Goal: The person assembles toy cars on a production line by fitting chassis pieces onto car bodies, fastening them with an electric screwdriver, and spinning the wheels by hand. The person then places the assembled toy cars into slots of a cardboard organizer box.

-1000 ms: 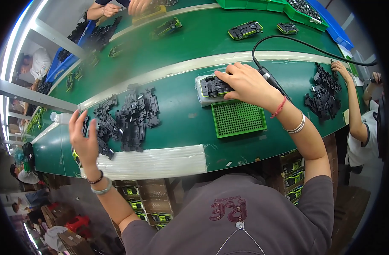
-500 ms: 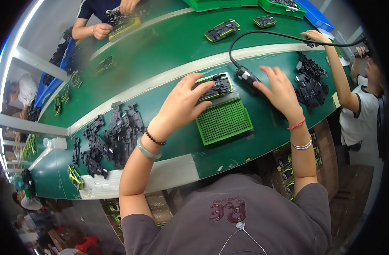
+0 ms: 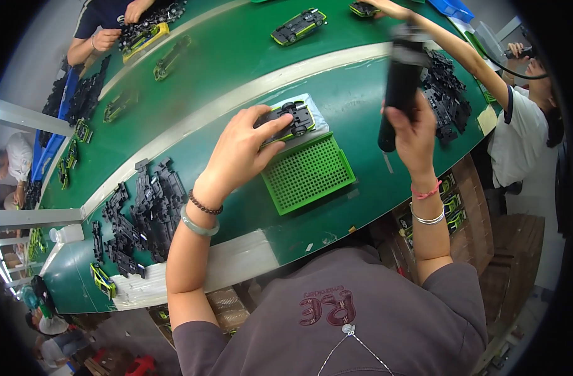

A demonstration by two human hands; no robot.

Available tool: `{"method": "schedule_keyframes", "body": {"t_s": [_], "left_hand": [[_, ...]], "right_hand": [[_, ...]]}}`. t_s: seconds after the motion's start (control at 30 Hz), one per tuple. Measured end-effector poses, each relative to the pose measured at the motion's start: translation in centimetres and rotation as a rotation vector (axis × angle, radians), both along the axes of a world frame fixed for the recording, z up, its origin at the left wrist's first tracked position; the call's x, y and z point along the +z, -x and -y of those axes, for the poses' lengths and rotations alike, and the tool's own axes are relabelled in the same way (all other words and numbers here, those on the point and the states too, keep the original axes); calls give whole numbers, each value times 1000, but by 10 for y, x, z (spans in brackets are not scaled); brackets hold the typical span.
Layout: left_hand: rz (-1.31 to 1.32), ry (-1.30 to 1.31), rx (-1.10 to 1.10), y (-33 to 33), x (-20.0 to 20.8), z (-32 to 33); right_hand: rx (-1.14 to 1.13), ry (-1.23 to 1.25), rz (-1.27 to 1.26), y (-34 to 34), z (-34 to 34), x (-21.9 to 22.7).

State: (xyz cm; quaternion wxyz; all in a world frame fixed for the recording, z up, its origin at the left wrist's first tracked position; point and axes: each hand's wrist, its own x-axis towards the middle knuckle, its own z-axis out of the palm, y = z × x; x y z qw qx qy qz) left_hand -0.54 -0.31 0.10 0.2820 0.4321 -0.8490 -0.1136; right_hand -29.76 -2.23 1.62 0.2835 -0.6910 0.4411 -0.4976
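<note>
A toy car (image 3: 297,121) with a black underside and yellow-green edges lies wheels up on a pale pad (image 3: 318,113). My left hand (image 3: 236,145) grips it from the left, thumb along the near side and fingers over the underside. My right hand (image 3: 414,135) is wrapped round a black electric screwdriver (image 3: 402,91), raised upright over the table to the right of the car; its upper end is smeared by motion. Directly in front of the pad sits a green mesh basket (image 3: 318,202).
Black plastic chassis parts lie in heaps to the left (image 3: 155,203) and right (image 3: 446,100). Another upturned car (image 3: 299,26) rests beyond the pale divider strip (image 3: 236,116). A co-worker's arm (image 3: 452,37) reaches across at the far right; another person works at far left.
My right hand has closed on the screwdriver and lifted it off the table. My left hand stays at the car. The whole view has shifted a little. The co-worker's arm now reaches farther across.
</note>
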Motion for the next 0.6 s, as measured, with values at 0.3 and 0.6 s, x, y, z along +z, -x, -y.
{"method": "schedule_keyframes", "body": {"t_s": [0.3,0.6], "left_hand": [[-34,19,17,4,-7,2],[-36,38,6,4,-10,1]], "right_hand": [[185,42,535,-25,-9,-28],[-42,-88,506,-31,-19,-37]]}}
